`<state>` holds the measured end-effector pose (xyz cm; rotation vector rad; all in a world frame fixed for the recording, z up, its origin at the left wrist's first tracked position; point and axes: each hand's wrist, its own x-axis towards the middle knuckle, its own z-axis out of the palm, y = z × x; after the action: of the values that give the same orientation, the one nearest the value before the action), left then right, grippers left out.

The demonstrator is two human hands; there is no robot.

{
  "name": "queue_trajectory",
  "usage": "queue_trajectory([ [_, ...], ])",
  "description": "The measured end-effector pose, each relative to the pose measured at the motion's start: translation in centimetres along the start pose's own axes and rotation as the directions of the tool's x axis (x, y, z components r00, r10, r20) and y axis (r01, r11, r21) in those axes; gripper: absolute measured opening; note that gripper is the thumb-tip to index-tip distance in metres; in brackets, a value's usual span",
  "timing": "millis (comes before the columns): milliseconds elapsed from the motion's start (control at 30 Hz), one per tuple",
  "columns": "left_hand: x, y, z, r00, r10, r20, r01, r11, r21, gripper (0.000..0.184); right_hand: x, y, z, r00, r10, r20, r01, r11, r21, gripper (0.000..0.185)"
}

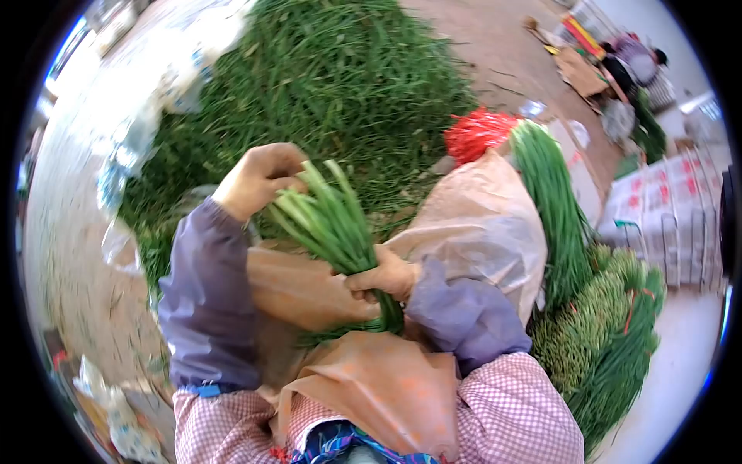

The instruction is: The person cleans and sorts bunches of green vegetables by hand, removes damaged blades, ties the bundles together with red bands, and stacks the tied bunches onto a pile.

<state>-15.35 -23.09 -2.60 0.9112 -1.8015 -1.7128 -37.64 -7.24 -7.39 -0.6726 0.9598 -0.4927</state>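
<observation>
My right hand [384,277] is wrapped round the middle of a bunch of garlic chives [334,220]. The bunch's pale cut ends point up and to the left, and its green tips hang down over my lap. At the pale ends, my left hand [261,179] is closed, its fingers curled and pinching against the outermost stalks. Exactly what lies between those fingertips is partly hidden. Beneath the bunch a brownish plastic apron [375,379] covers my lap, with some loose green leaves on it.
Ahead spreads a large heap of loose greens [332,85], edged on the left by clear plastic sheeting [127,155]. To my right are a plastic-covered mound [479,224], red ties [479,133], finished bundles [599,332] and strapped boxes [665,216]. Another person [638,60] is at the far right.
</observation>
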Motion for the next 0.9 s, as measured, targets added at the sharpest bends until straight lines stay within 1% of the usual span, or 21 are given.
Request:
queue_trajectory([
  [100,-0.2,0.8,-0.1,0.979,0.03,-0.201,-0.023,0.999,0.038,0.022,-0.4,-0.5,0.2,1.0,-0.021,0.005,0.021,0.999,0.038,0.026],
  [167,-0.4,1.3,-1.4,0.908,0.107,-0.404,-0.066,0.991,0.115,0.023,-1.4,-1.4,0.3,1.0,-0.022,0.003,0.021,0.998,0.065,0.027],
  [200,-0.4,1.1,-2.2,0.809,0.095,-0.579,-0.084,0.995,0.045,0.023,-2.2,-1.9,0.4,1.0,-0.013,-0.01,0.014,0.997,0.08,0.028],
  [233,-0.4,0.8,-3.2,0.68,0.062,-0.73,-0.116,0.993,-0.024,0.022,-3.0,-2.4,0.3,1.0,-0.003,-0.024,0.006,0.995,0.095,0.03],
  [300,-1.0,-1.5,-7.0,0.493,-0.049,-0.869,-0.261,0.944,-0.202,0.018,-5.4,-3.0,-0.8,0.997,-0.071,-0.021,0.074,0.976,0.206,0.033],
  [333,-1.4,-2.8,-8.8,0.447,-0.072,-0.892,-0.283,0.934,-0.217,0.017,-7.0,-3.6,-1.5,0.994,-0.105,-0.019,0.106,0.96,0.258,0.035],
  [367,-1.9,-3.6,-10.3,0.398,-0.094,-0.912,-0.308,0.923,-0.229,0.015,-9.7,-5.0,-2.0,0.984,-0.109,-0.138,0.14,0.962,0.235,0.042],
  [400,-2.2,-3.7,-10.8,0.387,-0.124,-0.914,-0.278,0.929,-0.244,0.015,-12.4,-6.5,-2.7,0.966,-0.184,-0.183,0.224,0.947,0.231,0.045],
  [433,-2.3,-3.7,-10.7,0.411,-0.124,-0.903,-0.241,0.941,-0.239,0.015,-15.9,-8.6,-2.7,0.899,-0.175,-0.401,0.261,0.95,0.17,0.047],
  [467,-2.3,-3.7,-10.5,0.436,-0.126,-0.891,-0.203,0.951,-0.234,0.015,-18.3,-9.3,-4.0,0.801,-0.279,-0.53,0.348,0.937,0.034,0.049],
  [500,-2.3,-3.6,-10.3,0.459,-0.129,-0.879,-0.166,0.959,-0.228,0.015,-20.7,-10.1,-5.2,0.673,-0.372,-0.64,0.389,0.913,-0.122,0.052],
  [533,-1.9,-2.5,-8.7,0.506,-0.115,-0.855,-0.095,0.978,-0.187,0.015,-22.8,-11.3,-6.5,0.57,-0.444,-0.691,0.399,0.885,-0.24,0.048],
  [567,-1.8,-2.1,-7.9,0.642,-0.12,-0.757,0.005,0.988,-0.153,0.014,-24.4,-12.1,-7.9,0.387,-0.557,-0.735,0.318,0.829,-0.46,0.037],
  [600,-1.5,-1.8,-6.7,0.728,-0.129,-0.673,0.075,0.991,-0.109,0.014,-26.6,-12.0,-11.9,0.322,-0.577,-0.751,0.199,0.817,-0.542,0.031],
  [633,-1.0,-1.5,-5.4,0.804,-0.143,-0.577,0.138,0.989,-0.053,0.014,-28.2,-12.1,-16.1,0.254,-0.555,-0.792,0.022,0.822,-0.569,0.026],
  [667,-0.5,-1.6,-4.0,0.874,-0.122,-0.471,0.183,0.979,0.085,0.015,-29.1,-12.5,-18.7,0.185,-0.563,-0.805,-0.161,0.791,-0.59,0.032],
  [700,0.1,-2.1,-2.7,0.927,-0.116,-0.356,0.207,0.952,0.228,0.017,-29.0,-12.4,-21.0,0.133,-0.592,-0.795,-0.195,0.771,-0.606,0.035],
  [767,1.0,-3.4,-0.5,0.96,-0.212,-0.181,0.27,0.866,0.421,0.019,-27.7,-11.3,-25.8,0.032,-0.644,-0.764,-0.263,0.732,-0.628,0.042],
  [833,1.2,-2.4,2.6,0.91,-0.386,-0.149,0.392,0.692,0.606,0.023,-26.2,-10.4,-29.7,0.051,-0.688,-0.724,-0.289,0.683,-0.671,0.054],
  [867,1.1,-3.1,3.3,0.909,-0.395,-0.131,0.38,0.659,0.65,0.027,-25.8,-10.0,-31.2,0.103,-0.769,-0.631,-0.412,0.545,-0.73,0.062],
  [900,1.2,-4.0,3.9,0.907,-0.405,-0.115,0.366,0.623,0.691,0.031,-24.8,-10.4,-30.5,0.136,-0.698,-0.703,-0.567,0.527,-0.632,0.073],
])
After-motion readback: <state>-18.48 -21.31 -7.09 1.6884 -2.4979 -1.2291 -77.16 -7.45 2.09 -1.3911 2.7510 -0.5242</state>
